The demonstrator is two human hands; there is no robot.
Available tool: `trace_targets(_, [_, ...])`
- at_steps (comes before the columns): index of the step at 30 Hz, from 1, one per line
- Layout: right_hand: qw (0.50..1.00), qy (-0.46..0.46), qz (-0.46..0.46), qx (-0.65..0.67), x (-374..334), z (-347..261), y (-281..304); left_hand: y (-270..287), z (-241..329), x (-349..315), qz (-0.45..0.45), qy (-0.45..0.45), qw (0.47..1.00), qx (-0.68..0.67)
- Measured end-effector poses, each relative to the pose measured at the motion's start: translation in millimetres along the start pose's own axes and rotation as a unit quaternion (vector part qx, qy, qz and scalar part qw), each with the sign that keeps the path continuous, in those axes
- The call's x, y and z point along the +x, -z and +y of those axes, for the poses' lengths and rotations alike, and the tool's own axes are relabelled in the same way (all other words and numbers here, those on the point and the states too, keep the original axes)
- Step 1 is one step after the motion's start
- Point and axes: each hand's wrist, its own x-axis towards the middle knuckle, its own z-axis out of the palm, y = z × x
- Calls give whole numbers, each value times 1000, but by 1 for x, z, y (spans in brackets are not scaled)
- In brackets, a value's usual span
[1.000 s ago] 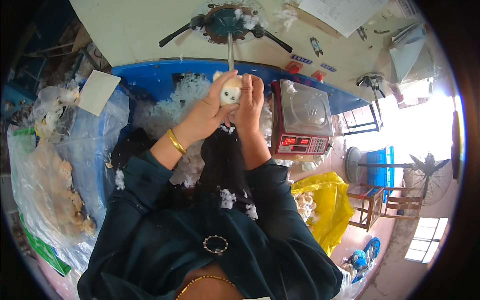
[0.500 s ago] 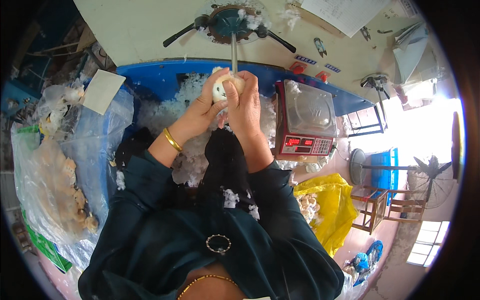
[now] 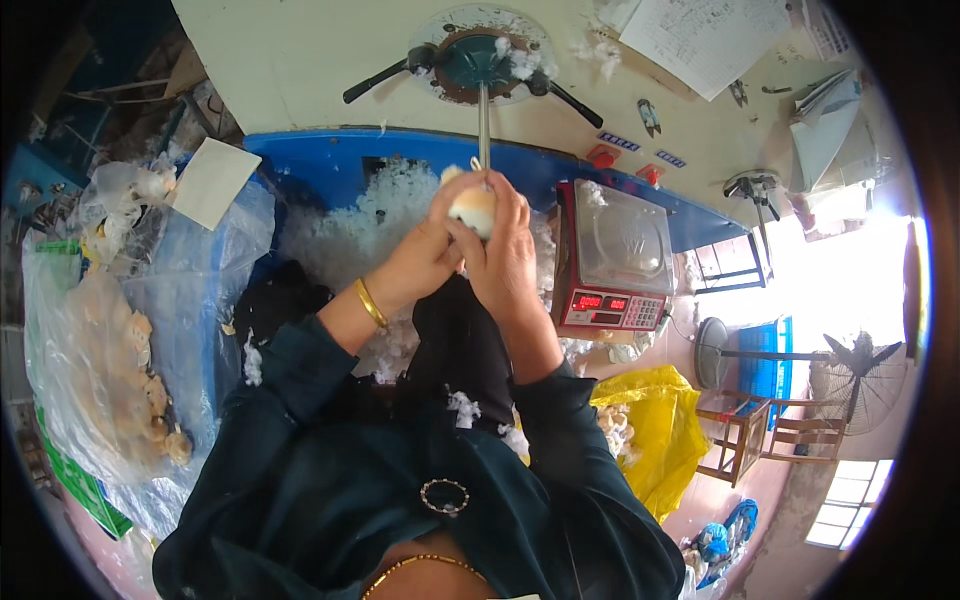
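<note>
Between my two hands is a small cream and tan plush toy (image 3: 476,210) with a rounded ear and a dark eye. My left hand (image 3: 425,255) wraps its left side, and a gold bangle circles that wrist. On the other side my right hand (image 3: 506,250) closes round the toy, fingers over its top and thumb in front. A thin metal tube (image 3: 484,130) runs from a dark green machine fitting (image 3: 474,62) down to the toy's far end. Whether the tube's tip sits inside the toy is hidden. Loose white stuffing (image 3: 385,215) lies below and left of my hands.
A red digital scale (image 3: 620,255) stands just right of my hands. Clear bags (image 3: 90,360) of plush pieces lie left, beneath a pale card (image 3: 209,183). A yellow sack (image 3: 668,440) sits lower right. Thread snips (image 3: 649,118) and papers (image 3: 700,40) lie on the table (image 3: 290,60).
The toy has turned in my hands, its face now tipped lower and partly covered. Both hands still grip it. The whole view has shifted slightly.
</note>
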Motion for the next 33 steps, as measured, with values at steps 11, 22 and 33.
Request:
trace_targets(11, [992, -32, -2, 118, 24, 11, 12, -12, 10, 14, 68, -60, 993, 77])
trace_targets(22, [998, -36, 33, 26, 6, 14, 12, -40, -11, 4, 9, 95, 886, -454])
trace_targets(33, [949, -165, -158, -218, -125, 138, 146, 212, -76, -222, 224, 147, 746, 610])
